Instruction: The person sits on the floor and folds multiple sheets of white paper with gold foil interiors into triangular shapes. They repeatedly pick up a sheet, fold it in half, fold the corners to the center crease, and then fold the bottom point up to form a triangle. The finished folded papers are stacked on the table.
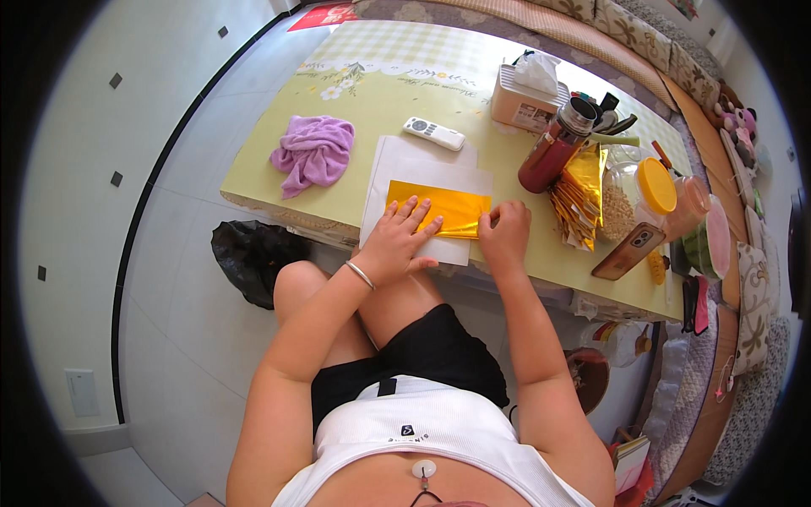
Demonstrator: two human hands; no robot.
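In the head view, your left hand point(404, 241) lies palm down on a shiny gold rectangular sheet of foil-like paper point(456, 201), its fingers apart and its thumb held out wide over the white paper below. A silvery bangle point(360, 275) circles your left wrist. Your right hand point(507, 235) is at the sheet's right end, fingers curled in and thumb close to the forefinger; you cannot tell from here whether the edge is pinched between them. The gold sheet lies long side across you, with a line running along its near edge, on top of overlapping white paper sheets point(383, 173) at the near side of the table with a pale green patterned cover point(384, 106). Just beyond the paper sits a white remote control with grey buttons point(433, 133), and to its left a crumpled lilac cloth point(314, 154). To the right of your right hand, a pile of gold and white folded papers point(578, 193) lies beside a dark red metal flask point(551, 155), with a pale tissue box point(515, 103) behind it. Farther right are a clear jar with a yellow lid point(655, 186) and a brown-gold smartphone point(629, 252).
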